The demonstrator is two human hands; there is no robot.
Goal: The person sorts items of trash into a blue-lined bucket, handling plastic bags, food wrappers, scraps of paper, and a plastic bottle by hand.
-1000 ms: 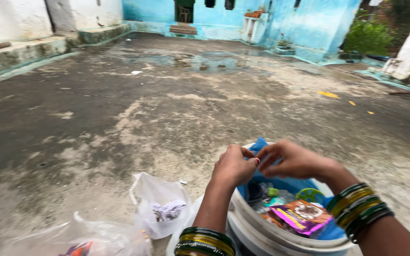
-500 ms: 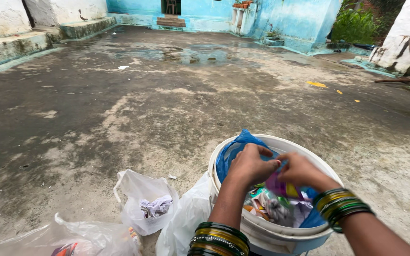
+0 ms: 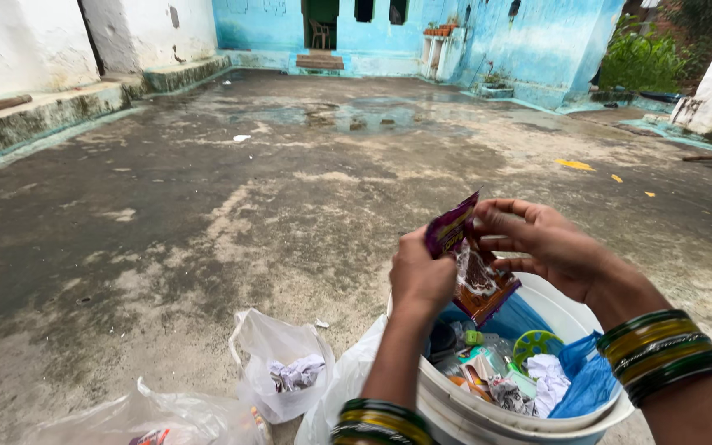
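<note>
Both my hands hold a crumpled purple and brown snack wrapper (image 3: 469,264) up above a white bucket (image 3: 488,416). My left hand (image 3: 419,278) grips the wrapper's left edge. My right hand (image 3: 537,241) pinches its upper right side. The bucket is lined with a blue plastic bag (image 3: 587,381) and holds several bits of rubbish: packets, crumpled paper, a green round lid (image 3: 536,343). Green and gold bangles sit on both my wrists.
A small white plastic bag (image 3: 278,363) with crumpled paper lies left of the bucket, and a clear bag (image 3: 150,416) lies at the lower left. Wet concrete yard stretches ahead to blue walls (image 3: 529,41), with a raised ledge (image 3: 59,107) on the left.
My hands were down inside the bucket among the rubbish; now they have lifted the purple and brown wrapper out and hold it up above the rim.
</note>
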